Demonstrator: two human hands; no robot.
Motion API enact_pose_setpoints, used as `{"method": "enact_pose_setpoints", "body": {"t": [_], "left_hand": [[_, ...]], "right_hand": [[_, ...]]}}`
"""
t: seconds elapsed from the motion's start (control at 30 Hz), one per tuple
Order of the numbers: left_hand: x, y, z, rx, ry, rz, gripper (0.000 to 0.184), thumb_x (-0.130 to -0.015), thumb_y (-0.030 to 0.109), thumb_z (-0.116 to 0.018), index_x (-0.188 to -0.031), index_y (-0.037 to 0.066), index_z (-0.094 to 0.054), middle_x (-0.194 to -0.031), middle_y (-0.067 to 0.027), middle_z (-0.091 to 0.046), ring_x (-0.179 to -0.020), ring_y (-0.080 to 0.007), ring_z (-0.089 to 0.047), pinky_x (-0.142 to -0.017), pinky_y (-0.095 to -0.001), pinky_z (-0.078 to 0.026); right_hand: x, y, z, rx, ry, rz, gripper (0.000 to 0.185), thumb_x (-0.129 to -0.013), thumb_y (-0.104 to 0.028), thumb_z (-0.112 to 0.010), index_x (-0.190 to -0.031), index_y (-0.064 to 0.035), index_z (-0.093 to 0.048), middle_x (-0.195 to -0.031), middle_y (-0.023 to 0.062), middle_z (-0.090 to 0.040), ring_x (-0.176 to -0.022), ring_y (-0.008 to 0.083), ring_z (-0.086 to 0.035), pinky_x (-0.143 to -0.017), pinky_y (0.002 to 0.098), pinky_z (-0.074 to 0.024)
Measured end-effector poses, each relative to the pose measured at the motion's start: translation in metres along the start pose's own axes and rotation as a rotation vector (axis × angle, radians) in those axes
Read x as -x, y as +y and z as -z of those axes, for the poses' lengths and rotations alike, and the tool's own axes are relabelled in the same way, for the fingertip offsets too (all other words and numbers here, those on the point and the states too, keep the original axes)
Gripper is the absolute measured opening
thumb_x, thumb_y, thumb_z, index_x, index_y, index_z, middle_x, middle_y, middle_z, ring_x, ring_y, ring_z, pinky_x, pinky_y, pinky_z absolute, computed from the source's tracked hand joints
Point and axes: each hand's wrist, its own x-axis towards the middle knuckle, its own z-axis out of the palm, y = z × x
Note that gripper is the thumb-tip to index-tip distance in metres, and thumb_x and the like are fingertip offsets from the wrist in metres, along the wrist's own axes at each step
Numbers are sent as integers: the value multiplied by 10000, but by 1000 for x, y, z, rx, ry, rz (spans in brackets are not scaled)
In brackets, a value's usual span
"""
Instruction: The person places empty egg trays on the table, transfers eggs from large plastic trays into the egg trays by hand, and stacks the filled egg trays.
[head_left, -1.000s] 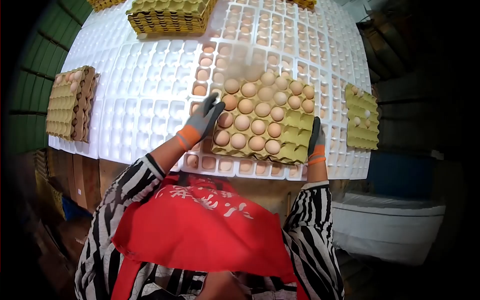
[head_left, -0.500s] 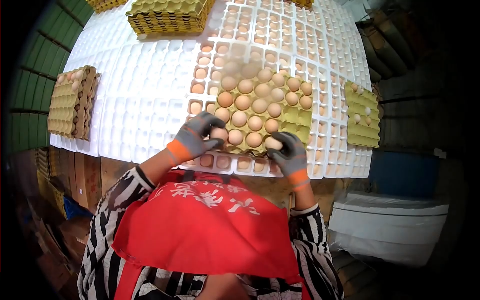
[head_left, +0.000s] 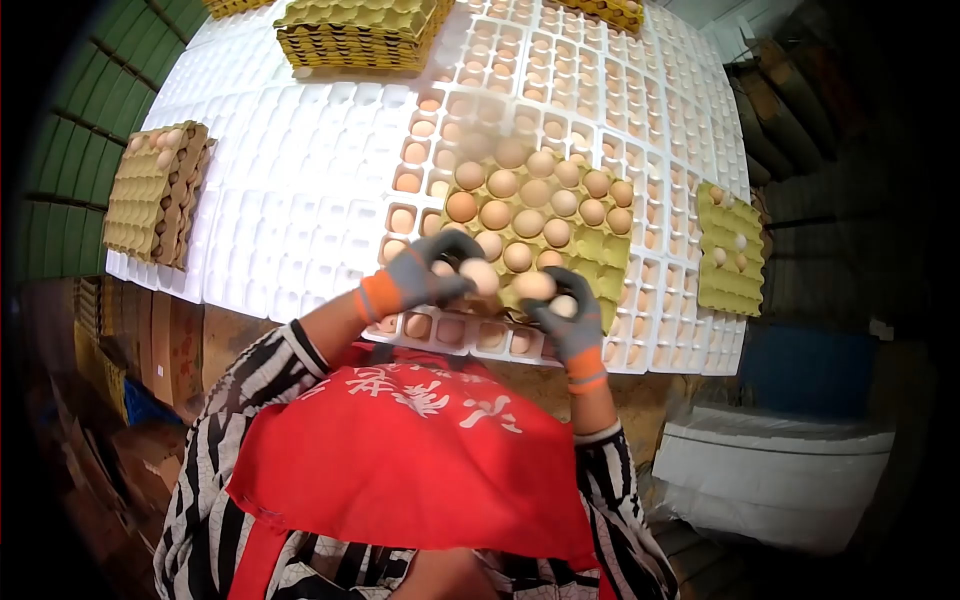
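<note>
My left hand [head_left: 415, 275], in a grey glove with an orange cuff, is closed on a brown egg [head_left: 481, 277] at its fingertips. A second egg [head_left: 443, 268] shows partly inside its curled fingers. My right hand [head_left: 572, 322], gloved alike, grips another brown egg [head_left: 535, 285], with a paler egg [head_left: 564, 306] against its palm and fingers. Both hands are over the near edge of a yellow-green egg tray [head_left: 603, 254]. Rows of eggs fill much of that tray, while cups on its right side are bare. Fingers hide part of its front row.
White foam trays [head_left: 290, 200] cover the table, those at the middle and right holding eggs. A carton stack [head_left: 150, 205] stands left, a taller yellow stack [head_left: 360, 45] at the back. Another yellow-green tray [head_left: 728, 265] with a few eggs lies right. A wrapped white bundle [head_left: 770, 480] sits lower right.
Both hands have lifted eggs from the tray's near row and drawn closer together. Each hand now has two eggs. The view has shifted slightly.
</note>
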Motion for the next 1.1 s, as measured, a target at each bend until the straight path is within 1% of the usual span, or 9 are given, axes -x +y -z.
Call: {"method": "enact_pose_setpoints", "body": {"t": [0.1, 0.17, 0.23, 0.43, 0.67, 0.83, 0.93, 0.97, 1.1], "left_hand": [[3, 21, 35, 777, -47, 165, 507, -895, 144, -637, -1386, 74, -530, -1149, -75, -671, -1019, -176, -658, -808, -303, -556], [-12, 14, 39, 245, 34, 233, 497, -876, 264, -699, -1331, 89, -600, -1221, -115, -644, -1046, -247, -675, -837, -355, -563], [-24, 30, 20, -570, 182, -176, 416, -830, 297, -733, -1199, 115, -670, -1173, -142, -628, -983, -319, -674, -822, -394, -565], [-68, -4, -47, -1349, 286, -213, 202, -864, 232, -615, -1014, 125, -696, -1099, -164, -601, -834, -326, -628, -662, -413, -528], [-13, 25, 31, -732, 186, -217, 353, -795, 348, -753, -1048, 114, -676, -1178, -159, -599, -1039, -310, -642, -806, -395, -552], [130, -39, 151, -160, 578, -143, 512, -700, 191, -897, -1137, 55, -669, -1141, -125, -608, -1043, -258, -619, -914, -361, -523], [231, -80, 218, -290, 731, 152, 491, -708, 100, -870, -1144, 27, -656, -1150, -121, -589, -1064, -249, -605, -924, -346, -524], [261, -90, 232, -345, 753, 257, 503, -705, 59, -856, -1160, 25, -645, -1174, -113, -578, -1079, -235, -602, -931, -343, -520], [325, -128, 249, -482, 718, 219, 543, -689, 104, -882, -1177, 44, -652, -1178, -129, -563, -1061, -270, -607, -913, -383, -527]], "right_hand": [[-2, -19, 23, -729, 0, -154, 548, -834, -14, -663, -1366, -48, -535, -1180, 72, -628, -827, 123, -626, -647, 241, -525], [-17, -17, 24, -272, -29, -53, 520, -854, -29, -664, -1360, -30, -542, -1271, 80, -602, -948, 149, -620, -751, 255, -530], [-41, -7, 14, 473, -43, 494, 589, -800, -165, -782, -1351, -143, -575, -1335, 127, -568, -1134, 289, -598, -931, 407, -513], [-54, -62, -34, 1253, -234, 41, 551, -742, -334, -812, -1257, -222, -649, -1412, 122, -515, -1096, 363, -596, -873, 466, -535], [-43, -13, -3, 383, 91, 233, 453, -831, -61, -777, -1248, 3, -611, -1243, 100, -618, -1096, 219, -605, -977, 345, -491], [18, -58, -88, -129, 303, -156, 389, -972, -202, -575, -1318, -23, -554, -995, 51, -626, -757, 119, -555, -587, 256, -453], [45, -49, -179, -81, -5, -271, 442, -924, -70, -623, -1358, -37, -548, -962, 57, -648, -770, 142, -595, -657, 285, -509], [44, -53, -218, 182, -116, 199, 478, -877, -86, -697, -1335, -36, -568, -1107, 103, -652, -990, 216, -631, -842, 334, -526], [52, -68, -327, 502, -384, 310, 564, -763, -341, -841, -1254, -170, -624, -1309, 116, -560, -1058, 316, -657, -819, 409, -575]]}}
